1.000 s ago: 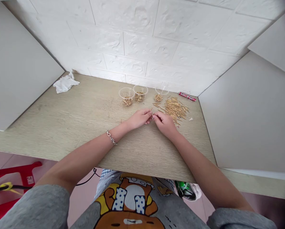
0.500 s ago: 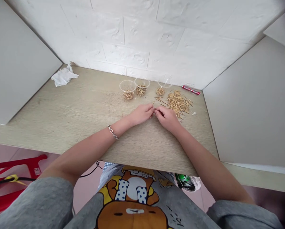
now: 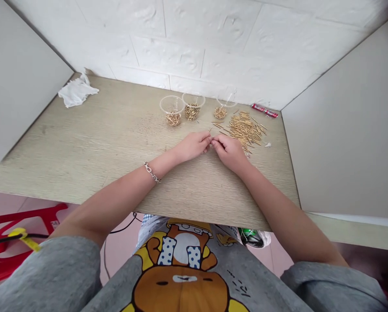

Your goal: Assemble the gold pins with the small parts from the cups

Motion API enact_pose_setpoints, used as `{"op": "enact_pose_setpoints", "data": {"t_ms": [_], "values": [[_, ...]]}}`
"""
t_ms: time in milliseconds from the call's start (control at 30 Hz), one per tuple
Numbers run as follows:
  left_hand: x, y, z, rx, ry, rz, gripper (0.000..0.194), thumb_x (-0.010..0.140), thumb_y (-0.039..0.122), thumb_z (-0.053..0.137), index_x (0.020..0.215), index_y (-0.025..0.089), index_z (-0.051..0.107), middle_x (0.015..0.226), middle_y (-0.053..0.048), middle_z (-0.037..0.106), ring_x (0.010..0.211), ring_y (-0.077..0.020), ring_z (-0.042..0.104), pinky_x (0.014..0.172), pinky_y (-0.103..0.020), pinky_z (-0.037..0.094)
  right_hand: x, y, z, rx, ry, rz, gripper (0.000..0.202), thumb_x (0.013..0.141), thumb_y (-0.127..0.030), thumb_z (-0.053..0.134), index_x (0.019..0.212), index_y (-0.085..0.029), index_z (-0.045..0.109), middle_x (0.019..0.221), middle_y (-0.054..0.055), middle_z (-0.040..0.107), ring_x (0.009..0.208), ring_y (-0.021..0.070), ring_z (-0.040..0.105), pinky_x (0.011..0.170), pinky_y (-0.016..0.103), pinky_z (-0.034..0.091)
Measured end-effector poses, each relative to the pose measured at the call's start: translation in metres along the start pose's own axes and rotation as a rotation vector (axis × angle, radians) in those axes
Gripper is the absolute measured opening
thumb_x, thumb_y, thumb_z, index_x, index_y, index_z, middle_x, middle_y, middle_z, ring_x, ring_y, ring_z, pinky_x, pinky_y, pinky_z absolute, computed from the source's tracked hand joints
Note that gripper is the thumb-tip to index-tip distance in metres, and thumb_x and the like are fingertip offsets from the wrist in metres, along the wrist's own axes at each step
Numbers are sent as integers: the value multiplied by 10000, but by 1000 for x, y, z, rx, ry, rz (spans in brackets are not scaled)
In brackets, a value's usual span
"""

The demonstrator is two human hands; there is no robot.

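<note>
Over the tabletop [image 3: 194, 190] my two hands meet, fingertips touching. My left hand [image 3: 197, 144] is closed in a pinch on a thin gold-coloured pin [image 3: 210, 129], whose tip sticks up past the fingers. My right hand [image 3: 229, 150] is closed too, thumb and finger pressed together against the left fingertips; what they hold, if anything, is hidden. Just beyond the right hand spreads a pile of gold-coloured pins [image 3: 246, 128]. Behind the hands stand clear plastic cups holding small gold-coloured parts: a left cup [image 3: 172, 116], a middle cup [image 3: 193, 110] and a right cup [image 3: 221, 112].
A red wrapper tube [image 3: 264, 110] lies by the back right corner. Crumpled white tissue [image 3: 77, 91] is at the back left. Fine specks lie left of the cups. Grey side panels [image 3: 350, 125] and a white wall [image 3: 180, 47] enclose the table. A red stool [image 3: 21, 221] stands below left.
The camera view has shifted slightly, so the table and cups sit higher in the picture. Both hands keep nearly the same pinched pose together.
</note>
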State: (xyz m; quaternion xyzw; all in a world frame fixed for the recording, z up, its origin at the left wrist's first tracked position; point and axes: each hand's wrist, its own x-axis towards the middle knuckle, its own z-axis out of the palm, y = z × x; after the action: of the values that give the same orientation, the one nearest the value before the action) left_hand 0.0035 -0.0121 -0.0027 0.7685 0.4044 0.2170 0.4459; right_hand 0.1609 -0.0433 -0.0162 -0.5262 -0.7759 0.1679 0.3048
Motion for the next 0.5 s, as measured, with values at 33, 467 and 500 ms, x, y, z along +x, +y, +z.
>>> {"op": "enact_pose_setpoints", "data": {"t_ms": [33, 467, 500], "values": [[0, -1, -1, 0, -7, 4, 248, 879, 263, 344, 700, 160, 481, 620, 13, 522, 634, -104, 495, 662, -237, 390, 0, 1, 0, -2, 5, 2, 183, 840, -254, 431, 747, -194, 577, 688, 21, 591, 637, 156, 494, 612, 267, 349], [-2, 2, -11, -135, -116, -19, 253, 873, 292, 364, 698, 152, 480, 610, 15, 478, 588, -86, 472, 594, -216, 402, 1, -2, 0, 40, -31, -22, 168, 839, -231, 450, 746, -198, 586, 714, 14, 615, 665, 151, 527, 634, 260, 362], [-2, 2, -11, -152, -124, -23, 251, 871, 296, 370, 700, 150, 482, 614, 14, 476, 589, -85, 469, 589, -213, 402, 0, -2, 0, 38, -33, -26, 170, 839, -231, 447, 746, -197, 585, 709, 13, 612, 658, 149, 522, 628, 258, 360]]}}
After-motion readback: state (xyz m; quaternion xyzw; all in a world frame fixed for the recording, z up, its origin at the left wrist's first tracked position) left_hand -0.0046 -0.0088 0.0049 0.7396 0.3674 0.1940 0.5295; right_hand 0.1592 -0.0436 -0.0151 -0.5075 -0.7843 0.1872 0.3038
